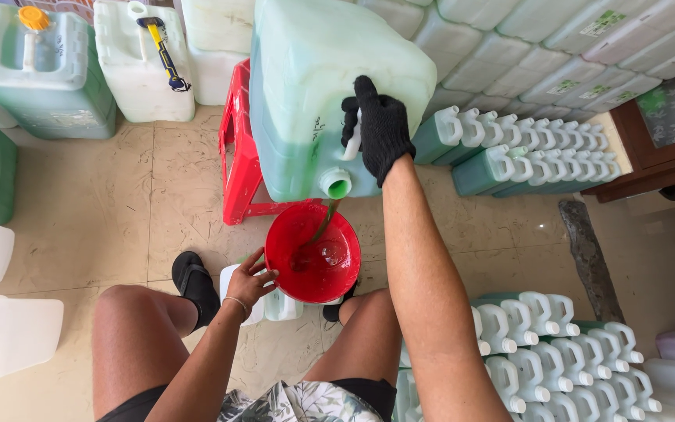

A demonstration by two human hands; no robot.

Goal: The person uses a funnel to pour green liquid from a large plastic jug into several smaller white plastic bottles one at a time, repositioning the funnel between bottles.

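A: What is the biggest thing there?
B: A large pale jerrycan (314, 86) is lying tilted on a red stool (237, 148), and green liquid (323, 227) is running from its spout.
A: Which hand is holding it?
B: The right hand (380, 125), in a black glove, is gripping the handle of the jerrycan; the grip is closed tight around it.
A: Where is the liquid going?
B: It is falling into a red funnel (314, 254), which is sitting on a small white bottle (263, 301) on the floor (119, 203), between the knees.
A: And the left hand (250, 280)?
B: It is bare and is touching the funnel's rim, fingers partly curled, steadying it.
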